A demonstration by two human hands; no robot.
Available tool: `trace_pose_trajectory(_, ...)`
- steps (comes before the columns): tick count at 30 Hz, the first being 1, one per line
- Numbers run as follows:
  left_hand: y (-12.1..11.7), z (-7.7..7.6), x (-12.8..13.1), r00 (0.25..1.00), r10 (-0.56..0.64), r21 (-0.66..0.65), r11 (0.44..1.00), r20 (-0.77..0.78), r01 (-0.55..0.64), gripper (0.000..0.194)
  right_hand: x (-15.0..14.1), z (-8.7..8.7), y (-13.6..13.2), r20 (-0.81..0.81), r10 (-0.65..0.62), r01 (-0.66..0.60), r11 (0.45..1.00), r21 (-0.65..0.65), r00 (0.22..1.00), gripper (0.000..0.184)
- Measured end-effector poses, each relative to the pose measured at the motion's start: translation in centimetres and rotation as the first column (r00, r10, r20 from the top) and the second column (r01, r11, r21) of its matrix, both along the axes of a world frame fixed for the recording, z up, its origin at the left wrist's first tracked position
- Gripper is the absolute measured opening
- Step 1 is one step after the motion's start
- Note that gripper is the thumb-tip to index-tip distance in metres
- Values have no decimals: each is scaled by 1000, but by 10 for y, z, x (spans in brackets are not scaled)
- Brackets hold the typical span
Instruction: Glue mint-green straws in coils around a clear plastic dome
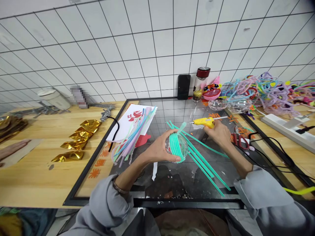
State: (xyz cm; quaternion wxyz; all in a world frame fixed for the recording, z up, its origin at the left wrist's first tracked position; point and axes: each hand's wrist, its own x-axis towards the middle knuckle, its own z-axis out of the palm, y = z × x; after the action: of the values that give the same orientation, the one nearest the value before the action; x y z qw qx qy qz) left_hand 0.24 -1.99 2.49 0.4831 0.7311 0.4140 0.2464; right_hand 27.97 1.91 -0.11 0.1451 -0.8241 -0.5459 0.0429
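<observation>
My left hand (161,149) grips a clear faceted plastic ball (183,144), its side covered by rows of green pipe cleaners (175,146). One green end sticks up from the top of the ball. In my right hand (218,132) is a yellow glue gun (204,122), with its nozzle pointing left toward that end, a short gap apart. A white glue stick juts from the gun's back. Loose green pipe cleaners (206,167) lie on the glass beneath and to the right of the ball.
Pastel pipe cleaners (133,131) lie over white paper (123,123) at left. Red-handled scissors (238,139), black cables and a power strip (287,129) are at right. A phone (184,87) and bottle (200,85) stand by the wall. Another person's hand (13,149) shows far left.
</observation>
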Motion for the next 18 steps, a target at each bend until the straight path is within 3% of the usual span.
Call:
trace_pose_trajectory(4,1,0,-1,1000,13,2,1000,3,-13,108,-1,5,-7,-64,4,11,974,226,998,51)
trace_pose_trajectory(9,1,1,-1,999,32,-33,999,-16,-33,100,-12,9,-22,-80,165,-104,861,498,983,38)
trace_pose_trajectory(13,1,2,-1,999,24,-16,1000,-24,-24,90,-20,12,-33,-43,257,-181,780,599,965,25)
trace_pose_trajectory(18,1,3,-1,999,28,-37,999,-27,-29,91,-23,10,-39,31,316,-257,708,657,948,23)
